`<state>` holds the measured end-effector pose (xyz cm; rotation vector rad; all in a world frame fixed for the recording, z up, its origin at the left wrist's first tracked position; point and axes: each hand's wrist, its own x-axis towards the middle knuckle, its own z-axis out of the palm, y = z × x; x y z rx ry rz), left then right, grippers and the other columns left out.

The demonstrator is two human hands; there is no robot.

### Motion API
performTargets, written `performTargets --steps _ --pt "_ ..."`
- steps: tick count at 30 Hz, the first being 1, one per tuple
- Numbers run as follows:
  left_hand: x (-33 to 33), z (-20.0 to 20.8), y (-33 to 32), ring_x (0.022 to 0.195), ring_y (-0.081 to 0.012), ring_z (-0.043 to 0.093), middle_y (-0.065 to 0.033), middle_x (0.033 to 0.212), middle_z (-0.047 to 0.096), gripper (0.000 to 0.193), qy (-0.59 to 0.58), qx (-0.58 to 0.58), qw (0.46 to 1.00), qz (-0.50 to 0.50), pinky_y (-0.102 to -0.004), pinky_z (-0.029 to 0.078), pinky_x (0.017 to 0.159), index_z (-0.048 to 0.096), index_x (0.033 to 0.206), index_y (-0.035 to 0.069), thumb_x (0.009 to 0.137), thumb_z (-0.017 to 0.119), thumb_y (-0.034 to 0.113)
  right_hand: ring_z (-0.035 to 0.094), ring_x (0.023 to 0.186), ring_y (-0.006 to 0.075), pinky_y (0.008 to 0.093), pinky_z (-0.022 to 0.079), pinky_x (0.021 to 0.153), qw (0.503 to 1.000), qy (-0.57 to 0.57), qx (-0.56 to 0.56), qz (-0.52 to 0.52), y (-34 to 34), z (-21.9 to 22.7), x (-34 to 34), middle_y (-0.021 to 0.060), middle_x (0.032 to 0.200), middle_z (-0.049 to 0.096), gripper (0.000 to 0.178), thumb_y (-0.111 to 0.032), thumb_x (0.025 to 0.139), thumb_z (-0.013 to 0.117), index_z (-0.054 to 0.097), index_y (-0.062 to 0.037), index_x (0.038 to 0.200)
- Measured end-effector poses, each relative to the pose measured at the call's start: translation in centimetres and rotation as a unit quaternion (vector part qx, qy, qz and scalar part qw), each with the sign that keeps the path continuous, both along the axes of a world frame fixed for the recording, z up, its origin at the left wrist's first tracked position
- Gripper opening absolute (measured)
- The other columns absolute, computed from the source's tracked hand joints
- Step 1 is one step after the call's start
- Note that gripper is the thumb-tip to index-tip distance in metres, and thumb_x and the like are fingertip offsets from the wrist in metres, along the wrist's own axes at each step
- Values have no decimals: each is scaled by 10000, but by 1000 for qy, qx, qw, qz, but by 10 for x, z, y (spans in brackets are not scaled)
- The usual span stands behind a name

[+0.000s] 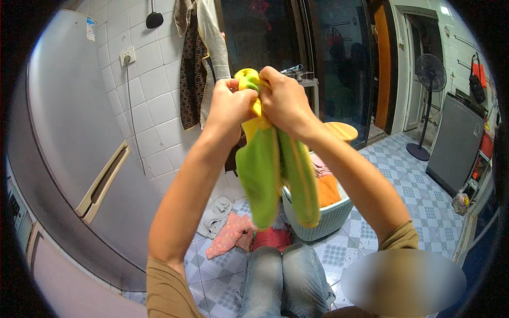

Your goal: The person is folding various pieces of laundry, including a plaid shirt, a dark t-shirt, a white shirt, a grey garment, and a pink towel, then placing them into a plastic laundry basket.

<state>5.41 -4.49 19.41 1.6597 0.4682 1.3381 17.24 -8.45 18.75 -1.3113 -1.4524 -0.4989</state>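
A green cloth garment (258, 169) with yellow edging hangs from my two raised hands, its lower part in two long flaps above my knees. My left hand (231, 105) pinches its bunched yellow top from the left. On the other side, my right hand (286, 100) grips the same top, the knuckles close to the left hand's fingers. Behind the hanging cloth stands a pale blue-green laundry basket (314, 231) with orange and pink cloths inside, partly hidden by the garment and my right forearm.
On the tiled floor before my knees lie a pink patterned cloth (231, 236), a grey cloth (216, 216) and a red cloth (272, 239). A tall grey refrigerator (79, 106) is at left. Clothes (204, 58) hang on the wall. A standing fan (430, 74) and a grey appliance (455, 140) are at right.
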Motion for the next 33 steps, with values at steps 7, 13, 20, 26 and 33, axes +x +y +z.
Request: performTargets --steps 7,13,20,26,33 --pt "-30 -17 -20 989 -198 545 -122 1200 471 461 54 479 850 213 -335 483 872 475 1169 -1 791 686 158 514 748 70 234 451 667 924 75 -2 376 -22 13 15 21 780 583 144 -96 890 538 582 34 932" --pt "-42 -11 -22 916 -176 590 -92 988 604 695 143 302 941 -54 -297 473 830 459 1196 41 628 828 195 514 728 60 235 446 641 898 50 -99 425 -25 -19 13 4 766 582 167 -140 881 561 594 22 904" --pt "-58 -22 -40 775 -87 591 -30 834 640 312 299 318 899 -31 -228 483 707 629 899 22 646 800 86 497 959 105 251 422 825 831 174 -186 494 -68 -102 27 38 1001 510 398 -112 788 698 435 -45 1079" --pt "-68 -16 -44 734 -88 588 -15 798 630 270 261 336 898 -112 -214 477 681 644 840 43 628 810 76 535 854 180 280 437 781 948 93 -46 300 -122 -188 33 82 955 485 171 63 788 525 535 -23 935" --pt "-67 -3 -48 703 -139 599 -46 769 623 290 292 487 821 -57 -242 468 640 653 857 50 612 805 80 502 963 305 368 395 866 908 124 -149 372 -121 -246 38 164 1017 503 223 -182 786 627 605 -6 922"
